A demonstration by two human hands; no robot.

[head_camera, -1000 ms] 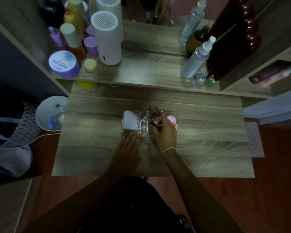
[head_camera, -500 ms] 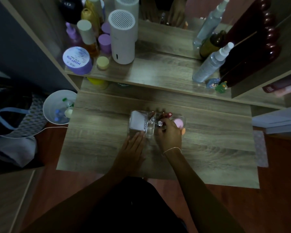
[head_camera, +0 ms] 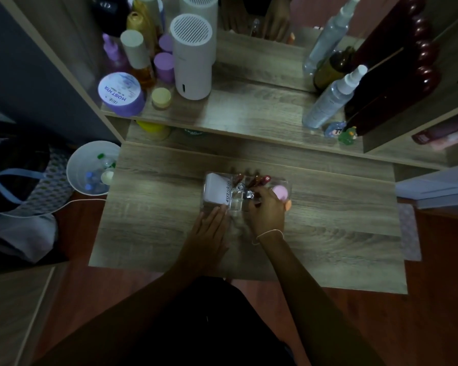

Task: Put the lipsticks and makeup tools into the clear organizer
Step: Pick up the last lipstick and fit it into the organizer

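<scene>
The clear organizer [head_camera: 285, 181] stands in the middle of the wooden desk [head_camera: 328, 233]. Its left compartment holds a white box [head_camera: 214, 190], several red-brown lipsticks [head_camera: 255, 179] stand along its back, and a pink sponge [head_camera: 279, 192] sits at its right end. My left hand [head_camera: 209, 228] lies flat on the desk, fingertips against the organizer's near left corner. My right hand [head_camera: 266, 212] reaches over the middle compartments, fingers pinched on a lipstick with a silver part and a dark red tip. An orange sponge [head_camera: 288, 205] peeks out beside that hand.
A raised shelf behind the desk carries a white cylindrical appliance [head_camera: 192, 56], a purple jar [head_camera: 121, 93], several bottles and a spray bottle [head_camera: 331, 99]. A white bin [head_camera: 90, 167] and a bag [head_camera: 24, 186] sit on the floor to the left.
The view has shifted slightly. My right hand stays over the organizer's middle compartments with small finger movements. My left hand keeps its place at the near left corner.
</scene>
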